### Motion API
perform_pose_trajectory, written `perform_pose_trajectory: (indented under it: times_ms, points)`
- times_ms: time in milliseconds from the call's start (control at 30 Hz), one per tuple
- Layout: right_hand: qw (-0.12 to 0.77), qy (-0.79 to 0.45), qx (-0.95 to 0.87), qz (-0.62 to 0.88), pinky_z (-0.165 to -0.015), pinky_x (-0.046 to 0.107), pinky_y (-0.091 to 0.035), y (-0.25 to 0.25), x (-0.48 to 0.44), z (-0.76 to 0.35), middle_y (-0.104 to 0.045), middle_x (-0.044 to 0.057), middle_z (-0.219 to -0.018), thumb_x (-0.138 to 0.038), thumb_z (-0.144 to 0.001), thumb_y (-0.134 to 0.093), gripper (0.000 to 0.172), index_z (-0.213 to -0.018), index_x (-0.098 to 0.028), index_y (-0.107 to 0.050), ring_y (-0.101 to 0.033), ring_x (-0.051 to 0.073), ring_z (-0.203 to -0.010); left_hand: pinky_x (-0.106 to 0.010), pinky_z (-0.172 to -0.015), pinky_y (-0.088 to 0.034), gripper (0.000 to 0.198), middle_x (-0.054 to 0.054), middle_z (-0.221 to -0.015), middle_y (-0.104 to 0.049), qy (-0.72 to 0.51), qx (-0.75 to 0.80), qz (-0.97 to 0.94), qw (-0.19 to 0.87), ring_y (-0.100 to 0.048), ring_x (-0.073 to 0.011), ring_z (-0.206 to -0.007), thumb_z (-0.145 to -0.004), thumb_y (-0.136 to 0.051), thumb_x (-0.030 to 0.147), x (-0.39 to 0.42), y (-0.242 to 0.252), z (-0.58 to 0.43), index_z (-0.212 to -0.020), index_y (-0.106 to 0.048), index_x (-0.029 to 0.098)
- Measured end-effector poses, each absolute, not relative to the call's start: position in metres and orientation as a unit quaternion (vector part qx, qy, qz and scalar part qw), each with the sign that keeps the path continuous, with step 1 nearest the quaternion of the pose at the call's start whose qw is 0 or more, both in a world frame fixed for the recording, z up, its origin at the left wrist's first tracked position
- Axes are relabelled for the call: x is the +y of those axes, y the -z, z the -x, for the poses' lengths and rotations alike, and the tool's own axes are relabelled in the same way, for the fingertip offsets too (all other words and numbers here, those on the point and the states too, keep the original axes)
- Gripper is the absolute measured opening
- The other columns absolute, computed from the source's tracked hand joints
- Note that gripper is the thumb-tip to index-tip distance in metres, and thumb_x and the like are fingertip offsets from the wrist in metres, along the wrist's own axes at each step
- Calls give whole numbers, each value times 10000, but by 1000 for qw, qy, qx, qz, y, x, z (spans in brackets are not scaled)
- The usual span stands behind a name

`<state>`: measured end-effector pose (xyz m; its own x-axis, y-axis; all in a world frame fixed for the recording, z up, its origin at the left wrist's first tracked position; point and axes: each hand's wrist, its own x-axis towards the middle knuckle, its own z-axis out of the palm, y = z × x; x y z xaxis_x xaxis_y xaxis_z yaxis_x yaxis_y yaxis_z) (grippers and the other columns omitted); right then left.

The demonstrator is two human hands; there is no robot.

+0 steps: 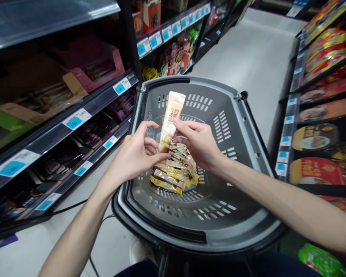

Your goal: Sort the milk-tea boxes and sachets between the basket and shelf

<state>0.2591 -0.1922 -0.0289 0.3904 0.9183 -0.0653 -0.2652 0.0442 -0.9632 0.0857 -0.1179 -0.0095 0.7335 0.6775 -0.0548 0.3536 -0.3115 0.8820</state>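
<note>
A cream and brown milk tea stick packet is held nearly upright over the shopping basket. My right hand pinches its right edge between thumb and fingers. At the packet's lower end, my left hand grips with thumb and curled fingers, its index finger lifted away from the wrapper. Beneath both hands, several yellow and brown snack packets lie in a heap on the basket floor. Part of that heap is hidden behind the hands and the stick packet.
Shelves with blue and white price tags and opened cartons run along the left. On the right, a rack holds packaged bowls and red bags. The pale aisle floor stretches ahead. A green bag is at lower right.
</note>
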Motion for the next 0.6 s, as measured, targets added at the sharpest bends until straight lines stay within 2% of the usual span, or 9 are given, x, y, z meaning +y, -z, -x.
perform_pose_trajectory:
  times_ms: [100, 167, 267, 367, 600]
  points:
    - [645, -463, -320, 517, -692, 281, -577, 29, -192, -259, -715, 44, -817, -496, -800, -816, 314, -776, -187, -767, -631, 137, -731, -226, -577, -541, 634, 63, -699, -694, -162, 324, -803, 474, -702, -153, -604, -722, -829, 353, -118, 9, -85, -1230, -464, 251]
    - [634, -481, -332, 506, -735, 302, -592, 29, -193, -259, -741, 51, -888, -465, -735, -872, 314, -850, -189, -775, -664, 155, -788, -229, -582, -533, 622, 69, -685, -688, -162, 321, -807, 468, -699, -153, -603, -733, -814, 340, -118, 9, -85, -1232, -454, 251]
    - [600, -524, -369, 480, -845, 345, -597, 30, -194, -258, -759, 58, -980, -373, -624, -948, 411, -948, -192, -772, -697, 185, -900, -234, -596, -528, 612, 64, -697, -695, -167, 317, -806, 472, -707, -160, -630, -745, -788, 303, -118, 10, -84, -1240, -434, 246]
    - [564, -559, -400, 458, -912, 365, -585, 32, -195, -258, -760, 56, -1013, -331, -623, -949, 410, -964, -192, -768, -705, 194, -953, -231, -597, -516, 592, 54, -720, -707, -171, 317, -803, 476, -713, -163, -656, -755, -761, 265, -118, 11, -83, -1236, -416, 244]
    - [561, -574, -375, 464, -847, 346, -604, 36, -197, -257, -766, 53, -1007, -383, -635, -936, 391, -934, -196, -768, -714, 201, -929, -230, -587, -495, 511, 63, -701, -691, -173, 316, -795, 489, -697, -156, -618, -756, -757, 269, -118, 11, -85, -1107, -386, 245]
